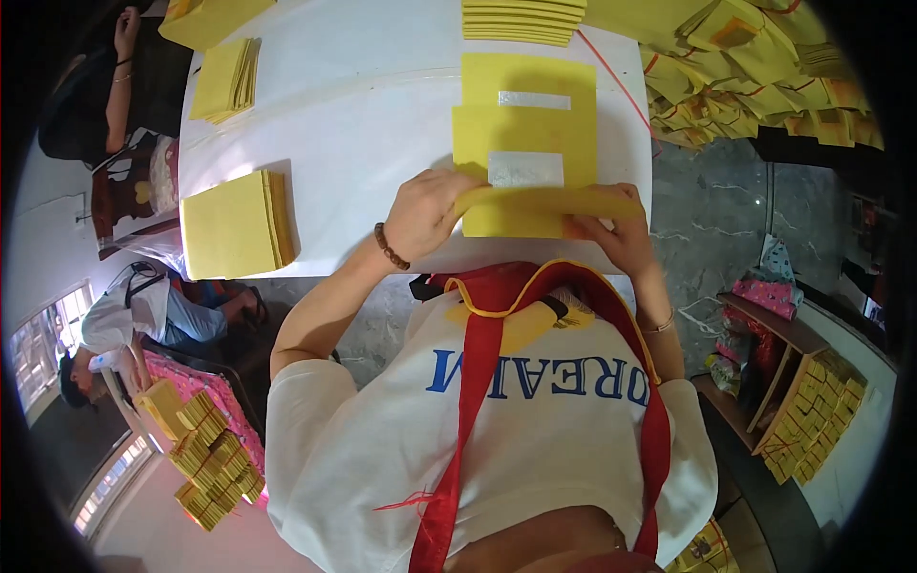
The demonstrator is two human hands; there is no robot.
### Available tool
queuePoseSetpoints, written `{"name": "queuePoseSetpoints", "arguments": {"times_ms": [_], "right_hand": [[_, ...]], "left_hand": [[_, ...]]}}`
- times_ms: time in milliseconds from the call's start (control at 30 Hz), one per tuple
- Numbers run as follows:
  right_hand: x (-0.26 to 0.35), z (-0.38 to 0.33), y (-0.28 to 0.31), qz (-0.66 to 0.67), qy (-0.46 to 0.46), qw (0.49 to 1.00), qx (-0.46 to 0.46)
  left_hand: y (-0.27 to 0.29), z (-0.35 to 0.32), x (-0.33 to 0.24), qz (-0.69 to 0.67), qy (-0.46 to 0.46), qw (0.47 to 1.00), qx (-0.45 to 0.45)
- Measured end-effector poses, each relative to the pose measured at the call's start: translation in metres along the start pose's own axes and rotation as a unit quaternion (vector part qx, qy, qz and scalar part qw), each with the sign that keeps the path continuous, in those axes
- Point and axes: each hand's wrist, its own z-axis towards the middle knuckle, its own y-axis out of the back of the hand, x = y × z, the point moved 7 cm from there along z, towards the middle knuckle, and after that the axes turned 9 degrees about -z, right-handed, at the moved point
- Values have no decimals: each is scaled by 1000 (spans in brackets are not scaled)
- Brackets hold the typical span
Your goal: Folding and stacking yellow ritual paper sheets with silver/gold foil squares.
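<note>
My left hand (428, 208) is closed on the left end of a yellow paper sheet's (540, 201) raised, folded-over edge. At the right end, my right hand (626, 237) grips the same edge, its fingers partly hidden by the paper. Just beyond the fold, a silvery-white rectangle (525, 169) shows on yellow paper lying flat on the white table (363, 134). Another yellow sheet (525, 69) with a narrower visible silvery strip lies partly beneath it, farther back. Which layers belong to the sheet in my hands I cannot tell.
Stacks of folded yellow paper stand at the table's near left (232, 226), far left (224, 81) and back (523, 19). A red string (616, 76) runs along the right side. Heaped yellow bundles (716, 86) lie beyond the right edge. Another person (134, 315) sits at left.
</note>
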Motion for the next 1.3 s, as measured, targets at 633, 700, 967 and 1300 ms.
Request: {"name": "queuePoseSetpoints", "arguments": {"times_ms": [633, 700, 967, 1300], "right_hand": [[-43, 11, -29, 231, -314, 918, -73], [-47, 10, -32, 244, -322, 912, -76], [-47, 11, -33, 241, -330, 910, -75], [-43, 15, -26, 178, -321, 927, -76]], "left_hand": [[-16, 7, 72, -233, 322, 911, -107], [-14, 10, 72, -239, 320, 910, -112], [-9, 12, 71, -190, 358, 910, -82], [-27, 58, -34, 134, -110, 985, -15]]}}
